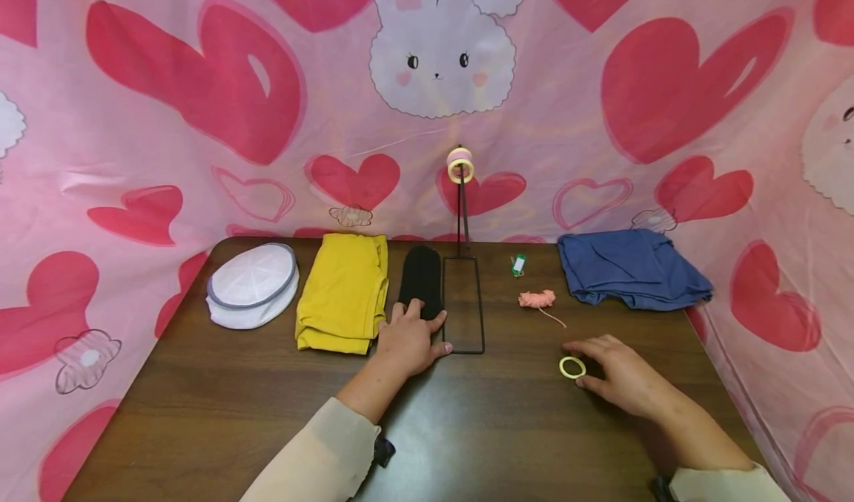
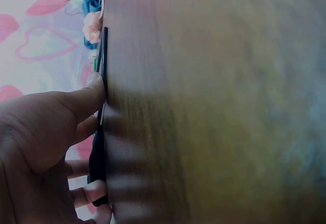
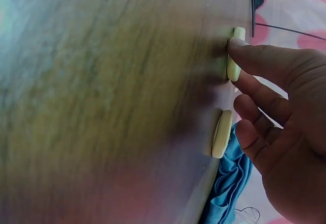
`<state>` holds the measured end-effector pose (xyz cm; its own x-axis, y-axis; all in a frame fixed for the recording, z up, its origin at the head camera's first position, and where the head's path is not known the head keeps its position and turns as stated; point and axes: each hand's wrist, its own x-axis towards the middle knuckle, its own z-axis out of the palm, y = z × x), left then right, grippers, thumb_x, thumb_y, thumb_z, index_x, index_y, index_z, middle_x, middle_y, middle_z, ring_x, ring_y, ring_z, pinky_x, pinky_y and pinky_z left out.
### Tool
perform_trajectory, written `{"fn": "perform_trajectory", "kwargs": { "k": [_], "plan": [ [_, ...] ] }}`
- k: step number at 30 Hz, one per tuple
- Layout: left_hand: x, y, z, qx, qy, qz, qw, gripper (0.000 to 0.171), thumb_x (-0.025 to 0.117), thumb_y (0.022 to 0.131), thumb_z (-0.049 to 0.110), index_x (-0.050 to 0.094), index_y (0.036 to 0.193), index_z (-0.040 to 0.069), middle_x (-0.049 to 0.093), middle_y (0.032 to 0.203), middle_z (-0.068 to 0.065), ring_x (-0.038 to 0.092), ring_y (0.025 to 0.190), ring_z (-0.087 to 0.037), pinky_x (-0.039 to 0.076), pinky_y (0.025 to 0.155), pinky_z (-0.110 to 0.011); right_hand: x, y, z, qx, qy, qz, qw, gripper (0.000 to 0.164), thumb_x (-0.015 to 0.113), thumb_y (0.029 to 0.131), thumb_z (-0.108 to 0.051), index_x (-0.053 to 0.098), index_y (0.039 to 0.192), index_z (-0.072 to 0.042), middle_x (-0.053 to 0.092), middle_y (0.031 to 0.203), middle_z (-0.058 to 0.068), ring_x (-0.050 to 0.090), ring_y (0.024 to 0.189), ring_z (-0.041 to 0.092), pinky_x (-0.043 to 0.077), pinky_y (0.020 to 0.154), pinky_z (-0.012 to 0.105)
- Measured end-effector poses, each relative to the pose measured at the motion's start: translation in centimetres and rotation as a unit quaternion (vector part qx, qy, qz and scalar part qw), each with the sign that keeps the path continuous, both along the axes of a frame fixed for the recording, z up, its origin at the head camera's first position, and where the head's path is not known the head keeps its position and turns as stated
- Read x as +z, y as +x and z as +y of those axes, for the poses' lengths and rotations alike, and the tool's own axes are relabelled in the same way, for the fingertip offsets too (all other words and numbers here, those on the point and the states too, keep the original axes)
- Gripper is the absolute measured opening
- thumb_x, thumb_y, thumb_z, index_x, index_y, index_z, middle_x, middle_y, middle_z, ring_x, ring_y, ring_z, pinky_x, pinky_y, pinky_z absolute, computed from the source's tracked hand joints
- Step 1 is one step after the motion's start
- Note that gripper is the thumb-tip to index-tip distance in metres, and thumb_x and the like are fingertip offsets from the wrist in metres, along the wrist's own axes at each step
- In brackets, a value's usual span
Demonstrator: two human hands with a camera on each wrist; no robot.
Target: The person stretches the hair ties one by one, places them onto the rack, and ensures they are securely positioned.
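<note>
My right hand [image 1: 623, 372] pinches a pale yellow ring [image 1: 572, 367] between thumb and forefinger, low over the table. In the right wrist view a second pale ring [image 3: 222, 134] shows beyond the curved fingers; the hand hides it from the head view. My left hand [image 1: 410, 339] rests with spread fingers, the thumb at the front corner of the black wire stand [image 1: 482, 305]. Its other fingers lie over the near end of a long black rounded thing [image 1: 422, 272]. Pink and yellow rings [image 1: 459, 164] hang at the top of the stand.
Left of the black thing lie folded yellow cloth [image 1: 343, 294] and a white mesh item with grey rim [image 1: 253, 283]. Toward the right are a pink yarn bundle [image 1: 537, 299], a small green tag [image 1: 518, 265] and folded blue cloth [image 1: 630, 268]. Printed fabric walls surround the table.
</note>
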<state>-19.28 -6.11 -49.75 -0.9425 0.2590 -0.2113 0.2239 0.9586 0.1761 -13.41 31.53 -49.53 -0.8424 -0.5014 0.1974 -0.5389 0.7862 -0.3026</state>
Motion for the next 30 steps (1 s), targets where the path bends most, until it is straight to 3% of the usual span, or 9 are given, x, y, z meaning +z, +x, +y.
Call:
{"fn": "perform_trajectory", "kwargs": {
  "k": [17, 24, 30],
  "plan": [
    [0.0, -0.1, 0.0, -0.002, -0.003, 0.002, 1.0, 0.069, 0.062, 0.092, 0.07, 0.047, 0.154, 0.044, 0.039, 0.157, -0.013, 0.036, 0.134, -0.041, 0.042, 0.1, -0.068, 0.3, -0.8, -1.3, 0.016, -0.033, 0.038, 0.999, 0.043, 0.086, 0.077, 0.0, 0.075, 0.118, -0.012, 0.068, 0.101, -0.009, 0.061, 0.097, 0.014, 0.052, 0.082, 0.044],
    [0.1, -0.1, 0.0, -0.003, -0.006, 0.002, 1.0, 0.069, 0.061, 0.092, 0.07, 0.046, 0.155, 0.044, 0.039, 0.157, -0.012, 0.035, 0.134, -0.041, 0.041, 0.1, -0.067, 0.8, -1.4, -2.7, 0.016, -0.036, 0.022, 0.999, 0.042, 0.083, 0.081, -0.001, 0.074, 0.121, -0.011, 0.07, 0.107, -0.005, 0.063, 0.099, 0.016, 0.054, 0.084, 0.047],
    [0.1, -0.1, 0.0, -0.002, -0.003, -0.001, 1.0, 0.069, 0.061, 0.092, 0.07, 0.046, 0.155, 0.045, 0.039, 0.157, -0.012, 0.036, 0.133, -0.041, 0.041, 0.1, -0.068, 1.0, -2.2, -4.0, 0.036, -0.047, 0.032, 0.998, 0.041, 0.082, 0.082, 0.0, 0.074, 0.121, -0.01, 0.071, 0.104, -0.003, 0.061, 0.095, 0.011, 0.054, 0.081, 0.043]
  ]
}}
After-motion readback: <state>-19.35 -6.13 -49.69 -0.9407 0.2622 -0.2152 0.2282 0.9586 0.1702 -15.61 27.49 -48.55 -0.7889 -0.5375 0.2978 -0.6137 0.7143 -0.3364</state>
